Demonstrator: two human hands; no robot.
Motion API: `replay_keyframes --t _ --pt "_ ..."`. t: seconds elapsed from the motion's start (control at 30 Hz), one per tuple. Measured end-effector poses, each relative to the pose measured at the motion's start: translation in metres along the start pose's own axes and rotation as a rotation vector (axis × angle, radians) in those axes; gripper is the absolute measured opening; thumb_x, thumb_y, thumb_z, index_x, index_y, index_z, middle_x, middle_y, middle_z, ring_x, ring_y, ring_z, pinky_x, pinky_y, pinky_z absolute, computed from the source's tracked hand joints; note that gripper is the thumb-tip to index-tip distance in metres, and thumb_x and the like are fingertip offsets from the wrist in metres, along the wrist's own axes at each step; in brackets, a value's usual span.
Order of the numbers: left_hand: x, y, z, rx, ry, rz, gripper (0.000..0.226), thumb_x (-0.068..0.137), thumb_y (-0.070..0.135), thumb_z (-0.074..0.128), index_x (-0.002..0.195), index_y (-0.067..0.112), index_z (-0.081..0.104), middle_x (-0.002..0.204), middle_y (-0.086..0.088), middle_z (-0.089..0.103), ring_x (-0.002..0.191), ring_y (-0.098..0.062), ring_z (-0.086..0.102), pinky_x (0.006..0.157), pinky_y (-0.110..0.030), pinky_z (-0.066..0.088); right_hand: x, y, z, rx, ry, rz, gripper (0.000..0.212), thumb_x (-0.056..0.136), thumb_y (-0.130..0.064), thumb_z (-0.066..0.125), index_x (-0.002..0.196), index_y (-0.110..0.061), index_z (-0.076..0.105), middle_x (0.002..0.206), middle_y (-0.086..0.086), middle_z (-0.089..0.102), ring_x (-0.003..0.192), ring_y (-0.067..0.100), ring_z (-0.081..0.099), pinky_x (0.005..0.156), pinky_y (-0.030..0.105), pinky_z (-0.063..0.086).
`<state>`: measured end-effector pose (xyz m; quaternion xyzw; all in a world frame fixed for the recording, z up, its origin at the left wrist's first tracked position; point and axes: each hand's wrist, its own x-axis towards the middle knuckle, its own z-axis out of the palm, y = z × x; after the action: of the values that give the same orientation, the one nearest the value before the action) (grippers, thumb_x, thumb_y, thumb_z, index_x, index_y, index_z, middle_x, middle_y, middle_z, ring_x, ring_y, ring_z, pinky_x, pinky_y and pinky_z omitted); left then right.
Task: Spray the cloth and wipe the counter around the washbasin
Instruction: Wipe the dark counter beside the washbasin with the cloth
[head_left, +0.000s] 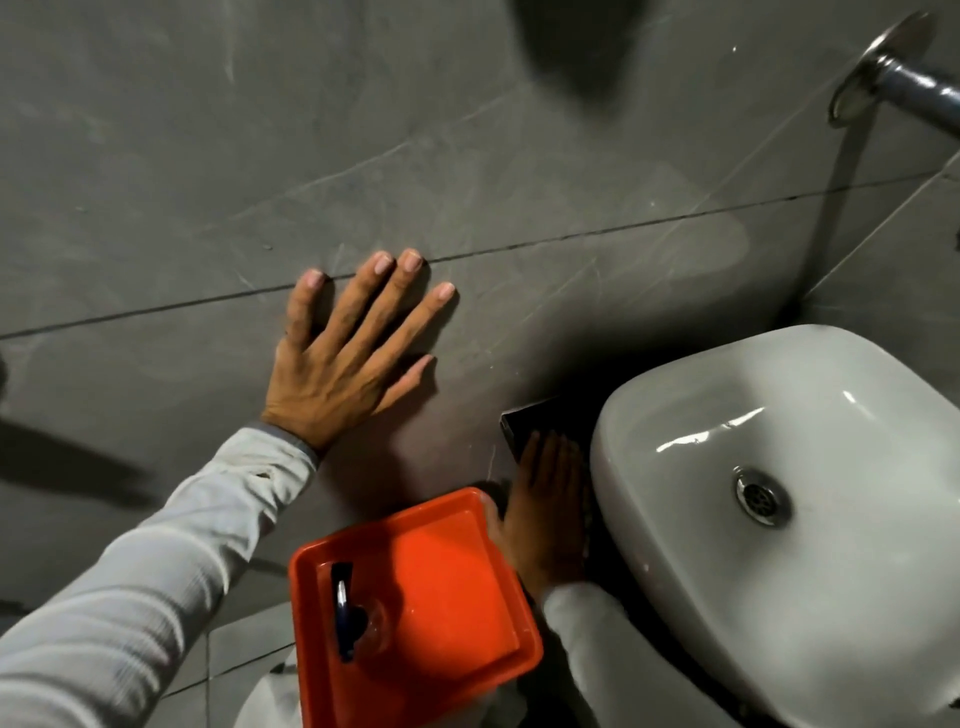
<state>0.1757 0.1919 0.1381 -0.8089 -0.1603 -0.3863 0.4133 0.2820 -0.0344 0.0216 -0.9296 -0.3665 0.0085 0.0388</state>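
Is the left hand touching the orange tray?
Apart. The head view shows the left hand spread flat on the grey wall, with bare tile between it and the orange tray lower down.

One head-worn wide-angle view looks steeply down from close above, facing the grey wall behind the washbasin (779, 493), which fills its lower right.

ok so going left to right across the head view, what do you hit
left hand flat on the grey wall → orange tray → right hand pressed down in the dark gap beside the basin → white washbasin → metal pipe at upper right
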Motion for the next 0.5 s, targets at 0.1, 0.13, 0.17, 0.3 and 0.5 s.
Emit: replay_keyframes --t 0.1,0.13,0.17,0.3,0.5 --pt "0.002 0.01 -0.022 -0.036 0.014 -0.024 0.076 0.101 0.065 0.05 0.164 0.027 0.034 0.178 -0.011 0.004 0.165 -0.028 0.001 0.131 -0.055 -0.005 0.014 0.011 -0.022 0.081 -0.041 -0.018 0.1 0.08 -0.055 0.069 0.152 0.003 0.03 0.158 0.03 0.035 0.148 0.045 0.031 0.125 0.059 0.023" --pt "0.005 0.007 -0.02 -0.014 0.023 -0.026 0.076 0.101 0.066 0.049 0.164 0.027 0.034 0.178 -0.011 0.003 0.165 -0.028 0.001 0.131 -0.056 -0.006 0.02 0.01 -0.025 0.078 -0.033 -0.022 0.101 0.081 -0.055 0.068 0.153 0.002 0.028 0.159 0.029 0.033 0.149 0.044 0.028 0.125 0.058 0.021" --pt "0.007 0.001 -0.015 0.01 0.019 -0.013 0.076 0.101 0.066 0.048 0.164 0.027 0.033 0.178 -0.011 0.004 0.165 -0.028 0.0 0.131 -0.056 -0.007 0.025 0.006 -0.028 0.087 -0.036 -0.037 0.101 0.082 -0.056 0.067 0.154 0.002 0.025 0.161 0.028 0.03 0.15 0.044 0.026 0.126 0.058 0.019" --pt "0.011 -0.017 0.002 0.008 -0.029 -0.012 0.076 0.102 0.064 0.048 0.165 0.026 0.031 0.174 -0.012 0.017 0.164 -0.028 -0.004 0.13 -0.056 -0.007 -0.003 0.01 -0.017 0.045 -0.06 -0.015 0.098 0.089 -0.057 0.057 0.156 0.005 0.019 0.164 0.029 0.024 0.152 0.043 0.023 0.128 0.054 0.019" --pt "0.02 -0.012 -0.034 -0.238 -0.238 -0.08 0.071 0.108 0.048 0.046 0.168 0.021 0.021 0.173 -0.02 0.02 0.164 -0.034 0.0 0.125 -0.067 0.015 -0.085 0.037 -0.015 -0.024 -0.089 -0.045 0.097 0.084 -0.06 0.061 0.153 0.003 0.033 0.157 0.024 0.043 0.144 0.039 0.043 0.116 0.052 0.043"
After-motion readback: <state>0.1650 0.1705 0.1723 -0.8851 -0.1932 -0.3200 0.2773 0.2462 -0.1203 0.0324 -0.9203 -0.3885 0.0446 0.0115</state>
